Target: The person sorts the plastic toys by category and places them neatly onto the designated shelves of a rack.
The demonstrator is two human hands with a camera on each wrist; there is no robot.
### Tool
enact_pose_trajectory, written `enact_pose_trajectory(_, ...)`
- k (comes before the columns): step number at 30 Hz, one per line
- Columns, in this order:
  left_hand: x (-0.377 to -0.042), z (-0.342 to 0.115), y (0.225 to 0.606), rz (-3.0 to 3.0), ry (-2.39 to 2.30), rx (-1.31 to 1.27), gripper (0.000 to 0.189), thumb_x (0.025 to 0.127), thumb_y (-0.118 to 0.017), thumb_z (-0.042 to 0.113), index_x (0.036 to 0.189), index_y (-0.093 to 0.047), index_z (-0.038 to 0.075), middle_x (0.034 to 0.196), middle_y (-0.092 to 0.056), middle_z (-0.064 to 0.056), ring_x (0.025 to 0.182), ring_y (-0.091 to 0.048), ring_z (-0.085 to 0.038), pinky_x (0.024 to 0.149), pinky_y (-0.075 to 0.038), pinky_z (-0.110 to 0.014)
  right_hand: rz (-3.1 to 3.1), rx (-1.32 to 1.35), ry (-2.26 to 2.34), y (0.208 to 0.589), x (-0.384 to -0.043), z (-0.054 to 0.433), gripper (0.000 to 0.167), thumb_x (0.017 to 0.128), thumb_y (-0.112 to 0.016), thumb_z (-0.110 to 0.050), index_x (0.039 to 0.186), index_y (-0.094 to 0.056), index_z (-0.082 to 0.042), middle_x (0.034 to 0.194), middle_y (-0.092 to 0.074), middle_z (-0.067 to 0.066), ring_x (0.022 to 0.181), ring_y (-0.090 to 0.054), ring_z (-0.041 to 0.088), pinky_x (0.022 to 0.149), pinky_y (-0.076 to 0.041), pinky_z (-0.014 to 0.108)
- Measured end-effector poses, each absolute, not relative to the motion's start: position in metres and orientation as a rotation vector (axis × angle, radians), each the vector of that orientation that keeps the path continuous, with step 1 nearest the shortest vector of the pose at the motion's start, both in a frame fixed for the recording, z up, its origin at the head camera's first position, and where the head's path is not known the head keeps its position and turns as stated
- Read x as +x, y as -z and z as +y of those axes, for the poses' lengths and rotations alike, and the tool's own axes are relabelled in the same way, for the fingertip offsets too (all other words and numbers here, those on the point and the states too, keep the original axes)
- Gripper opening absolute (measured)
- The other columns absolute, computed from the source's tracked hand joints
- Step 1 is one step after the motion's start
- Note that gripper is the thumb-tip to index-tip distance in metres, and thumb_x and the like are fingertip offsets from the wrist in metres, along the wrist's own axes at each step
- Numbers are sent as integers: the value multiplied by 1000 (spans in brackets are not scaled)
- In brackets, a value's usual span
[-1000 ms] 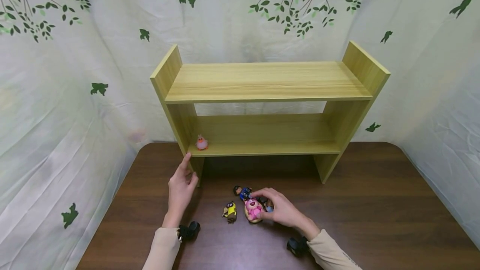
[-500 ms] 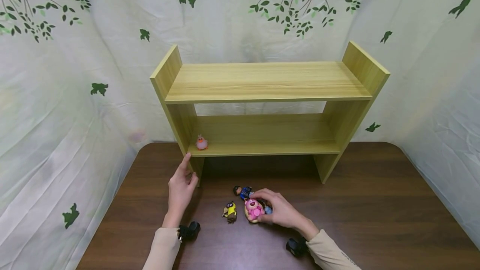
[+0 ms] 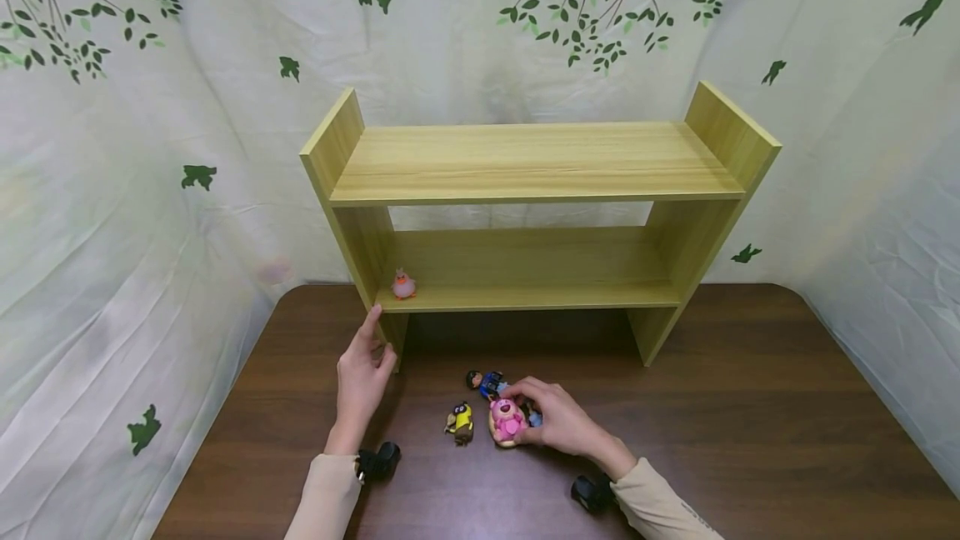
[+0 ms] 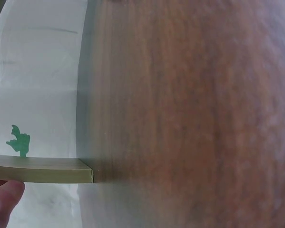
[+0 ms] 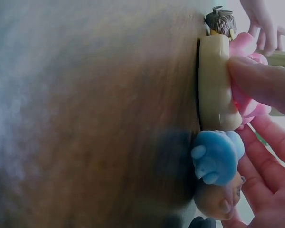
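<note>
My right hand [image 3: 561, 422] pinches a pink bear figurine [image 3: 506, 420] on a round cream base, low over the table. In the right wrist view the thumb presses the bear's front side, and the cream base [image 5: 213, 80] stands on edge there. Close below it are a light blue toy [image 5: 216, 159] and a brown round toy [image 5: 213, 199]. A yellow-and-brown figurine [image 3: 461, 423] lies left of the bear; a dark-haired figurine in blue [image 3: 487, 384] lies behind it. My left hand [image 3: 362, 382] touches the shelf's left side with an extended index finger.
A two-tier wooden shelf [image 3: 525, 163] stands at the back of the brown table [image 3: 750, 407]. On its lower board, at the left end, sits a small pink duck-like figurine [image 3: 403, 285]. A pale curtain with printed leaves [image 3: 225, 107] hangs behind.
Almost nothing differs. My right hand stays around the bear figurine, with only a very slight shift of the wrist. The left hand has not moved.
</note>
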State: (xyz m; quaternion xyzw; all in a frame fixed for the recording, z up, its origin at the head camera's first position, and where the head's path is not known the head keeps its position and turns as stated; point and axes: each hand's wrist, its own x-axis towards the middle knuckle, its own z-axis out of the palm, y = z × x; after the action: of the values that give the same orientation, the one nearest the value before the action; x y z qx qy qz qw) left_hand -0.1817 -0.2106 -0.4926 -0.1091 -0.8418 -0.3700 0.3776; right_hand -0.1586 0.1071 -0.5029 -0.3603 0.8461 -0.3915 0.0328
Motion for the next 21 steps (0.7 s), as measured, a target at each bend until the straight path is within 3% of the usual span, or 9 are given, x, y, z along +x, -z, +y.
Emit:
enact_pose_trajectory(9, -182, -211, 492, -2163, 951, -263, 78, 76, -61, -15, 143, -43, 21, 111, -62, -18, 79, -67, -28, 54, -49, -22, 2604, -1000, 1272, 500, -155, 108, 50, 73, -82, -24, 118, -63, -17, 107, -59, -12, 97, -57, 11, 85, -44, 35)
enact_pose_trajectory(21, -183, -211, 493, -2157, 932, -267, 79, 75, -61, -15, 143, -43, 21, 113, -62, -18, 78, -67, -28, 51, -47, -23, 2438, -975, 1594, 481, -149, 103, 51, 71, -82, -4, 117, -62, -11, 108, -58, -1, 96, -61, 20, 83, -51, 42)
